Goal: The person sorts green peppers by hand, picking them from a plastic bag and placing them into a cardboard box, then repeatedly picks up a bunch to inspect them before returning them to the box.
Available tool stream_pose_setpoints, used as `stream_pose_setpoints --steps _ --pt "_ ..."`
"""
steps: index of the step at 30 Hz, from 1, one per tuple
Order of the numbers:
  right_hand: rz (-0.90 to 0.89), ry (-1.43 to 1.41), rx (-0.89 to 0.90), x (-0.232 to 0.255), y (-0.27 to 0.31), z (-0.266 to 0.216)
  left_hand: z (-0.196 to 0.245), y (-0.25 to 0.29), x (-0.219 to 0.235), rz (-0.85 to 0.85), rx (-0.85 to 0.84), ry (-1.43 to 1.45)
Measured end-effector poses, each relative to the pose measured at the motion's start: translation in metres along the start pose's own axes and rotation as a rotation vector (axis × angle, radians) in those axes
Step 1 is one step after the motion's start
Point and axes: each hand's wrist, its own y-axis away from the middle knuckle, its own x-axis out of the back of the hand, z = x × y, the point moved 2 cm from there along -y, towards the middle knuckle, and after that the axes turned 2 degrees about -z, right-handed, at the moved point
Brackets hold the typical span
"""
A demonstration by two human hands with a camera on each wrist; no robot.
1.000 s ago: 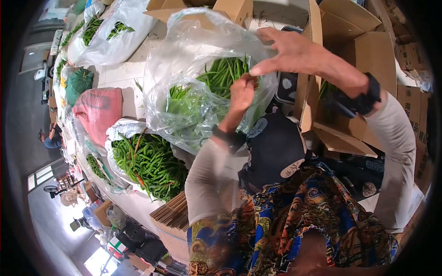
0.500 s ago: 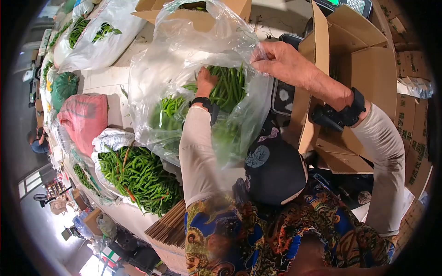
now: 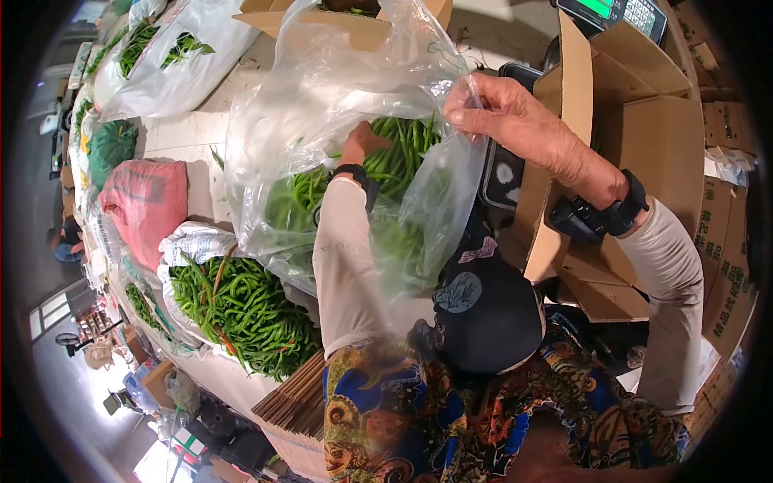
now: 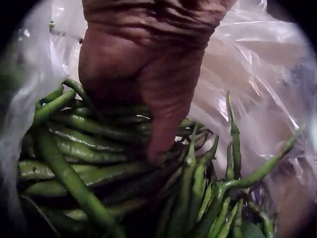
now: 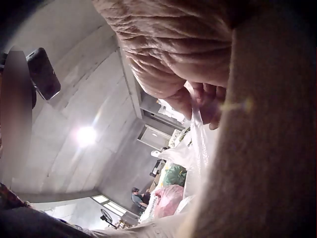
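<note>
A clear plastic bag (image 3: 256, 173) holds long green chili peppers (image 3: 407, 153). My left hand (image 3: 361, 145) reaches inside it onto the peppers. In the left wrist view, the thumb of this left hand (image 4: 143, 64) points down among the green chilies (image 4: 94, 148), while its other fingers are hidden, so I cannot tell whether they curl round any. On the bag's right side, my right hand (image 3: 507, 121) pinches the raised rim. The right wrist view shows gathered plastic (image 5: 198, 134) running from the fingers of the right hand (image 5: 173, 59).
An open cardboard box (image 3: 656, 153) stands at right, beside a black tray (image 3: 501, 173) and a scale (image 3: 620, 16). Another carton (image 3: 338, 30) is behind the bag. At left lie a sack of chilies (image 3: 241, 310), a pink sack (image 3: 146, 205) and a stack of flat cardboard (image 3: 290, 394).
My left hand has moved left and into the bag, onto the chilies. My right hand, earlier spread near the rim, now pinches the plastic. The head view has shifted slightly.
</note>
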Motion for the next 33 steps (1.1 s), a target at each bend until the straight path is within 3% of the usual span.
stream_pose_setpoints --steps 2,4,8,10,14,17,19,20,22,25,29,33 --pt "0.005 -0.014 -0.012 0.0 -0.001 0.0 -0.002 0.0 -0.002 0.014 0.071 0.09" --pt "-0.015 0.006 -0.026 0.0 -0.002 0.0 0.003 -0.004 0.001 0.067 -0.31 0.038" --pt "-0.037 -0.03 -0.028 -0.003 -0.003 -0.004 -0.005 -0.012 0.0 -0.006 -0.191 0.12" --pt "-0.028 -0.041 -0.046 -0.004 0.001 -0.012 0.01 0.007 0.007 0.133 -0.318 0.155" --pt "-0.087 -0.034 -0.015 -0.001 0.004 -0.013 0.019 0.018 0.021 0.098 -0.378 0.066" --pt "-0.089 -0.029 -0.037 0.0 0.004 -0.016 0.022 0.033 0.021 -0.024 -0.342 0.123" --pt "-0.029 -0.003 -0.029 0.003 0.006 -0.014 0.023 0.057 0.022 0.336 -0.52 0.21" --pt "-0.027 -0.006 -0.028 0.003 0.007 -0.015 0.026 0.065 0.021 0.334 -0.52 0.207" --pt "0.014 -0.008 -0.028 0.005 0.01 -0.02 0.036 0.082 0.027 0.348 -0.185 0.043" --pt "-0.001 0.0 0.052 0.004 0.018 -0.025 0.037 0.091 0.026 0.388 -0.152 0.049" --pt "-0.016 -0.06 0.023 -0.002 0.025 -0.031 0.033 0.108 0.027 0.442 -0.232 0.176" --pt "-0.018 -0.046 0.056 0.005 0.029 -0.038 0.017 0.105 0.032 0.416 -0.21 0.156"
